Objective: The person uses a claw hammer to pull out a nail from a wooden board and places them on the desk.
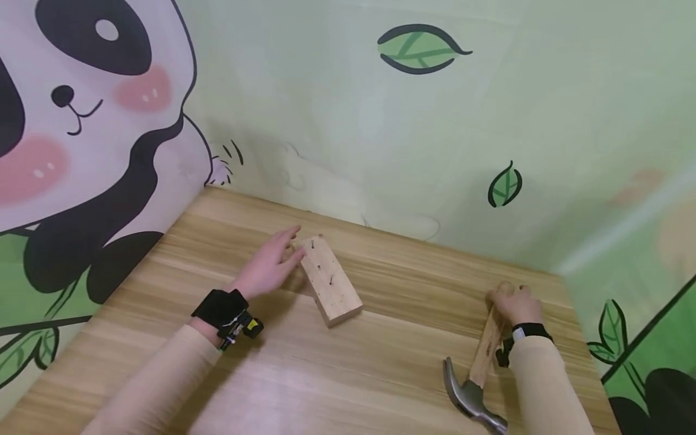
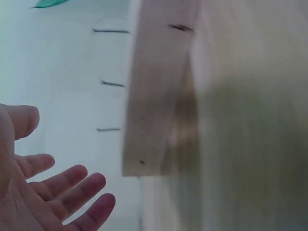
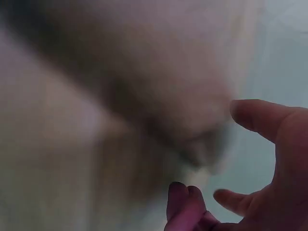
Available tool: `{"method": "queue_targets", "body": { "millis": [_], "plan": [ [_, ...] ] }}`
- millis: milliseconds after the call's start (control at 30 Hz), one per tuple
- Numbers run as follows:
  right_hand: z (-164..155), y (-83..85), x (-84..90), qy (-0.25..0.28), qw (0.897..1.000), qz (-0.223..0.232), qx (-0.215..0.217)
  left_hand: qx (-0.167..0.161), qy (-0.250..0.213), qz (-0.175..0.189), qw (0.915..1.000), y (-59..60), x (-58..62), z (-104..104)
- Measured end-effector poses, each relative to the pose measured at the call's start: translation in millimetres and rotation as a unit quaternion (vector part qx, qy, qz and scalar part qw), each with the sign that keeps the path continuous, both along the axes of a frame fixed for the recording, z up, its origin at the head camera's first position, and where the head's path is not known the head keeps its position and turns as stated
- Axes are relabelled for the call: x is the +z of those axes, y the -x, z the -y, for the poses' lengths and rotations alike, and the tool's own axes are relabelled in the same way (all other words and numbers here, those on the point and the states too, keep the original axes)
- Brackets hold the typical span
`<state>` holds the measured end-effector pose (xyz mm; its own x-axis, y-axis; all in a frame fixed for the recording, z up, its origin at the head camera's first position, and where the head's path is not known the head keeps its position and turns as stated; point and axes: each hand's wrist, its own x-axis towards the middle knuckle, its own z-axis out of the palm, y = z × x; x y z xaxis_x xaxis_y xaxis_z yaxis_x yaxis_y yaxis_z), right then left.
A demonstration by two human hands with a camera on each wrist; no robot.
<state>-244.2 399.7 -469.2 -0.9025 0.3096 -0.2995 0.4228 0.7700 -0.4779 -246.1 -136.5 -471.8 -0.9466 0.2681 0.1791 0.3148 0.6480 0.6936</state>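
A pale wooden block (image 1: 334, 287) lies on the table with several nails (image 2: 110, 31) standing out of its top face. My left hand (image 1: 269, 266) is beside the block's far end, fingers extended and slightly spread. In the left wrist view that hand (image 2: 53, 187) shows its palm, with nothing in it. On the right, a claw hammer (image 1: 484, 362) with a wooden handle and dark metal head lies with its head toward me. My right hand (image 1: 519, 304) is at the handle's far end. Thumb and fingers (image 3: 255, 118) stand apart around the blurred handle end in the right wrist view.
The wood-grain table (image 1: 380, 362) meets a pale green wall sheet (image 1: 348, 121) at its back edge. A printed panda (image 1: 109, 121) covers the left side, and leaf prints decorate the back and right. Both wrists wear black straps (image 1: 220, 308) with small cameras.
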Motion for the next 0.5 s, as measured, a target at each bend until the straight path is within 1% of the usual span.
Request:
{"method": "queue_targets", "body": {
  "millis": [67, 133, 233, 333, 433, 500],
  "plan": [
    [-4.0, -1.0, -8.2, -0.008, 1.0, 0.007, -0.015, 0.004, -0.002, 0.003, 1.0, -0.9, -4.5, 3.3],
    [-6.9, -1.9, -13.1, -0.013, 1.0, 0.009, -0.01, 0.005, -0.004, 0.01, 0.9999, -1.9, -8.3, 6.8],
    [-9.8, -2.7, -15.2, -0.005, 1.0, 0.017, 0.004, 0.003, -0.006, 0.017, 0.9998, -2.6, -12.1, 11.6],
    [-11.9, -1.1, -13.2, 0.005, 0.999, 0.029, 0.024, 0.004, -0.009, 0.019, 0.9998, -3.7, -12.8, 15.3],
    [-14.5, -1.0, -8.9, 0.068, 0.997, 0.021, 0.015, 0.004, -0.014, 0.019, 0.9997, -3.1, -11.6, 16.5],
    [-15.3, -2.5, -7.7, 0.126, 0.992, 0.004, -0.002, 0.001, -0.016, 0.018, 0.9997, -2.3, -11.8, 17.3]
  ]
}}
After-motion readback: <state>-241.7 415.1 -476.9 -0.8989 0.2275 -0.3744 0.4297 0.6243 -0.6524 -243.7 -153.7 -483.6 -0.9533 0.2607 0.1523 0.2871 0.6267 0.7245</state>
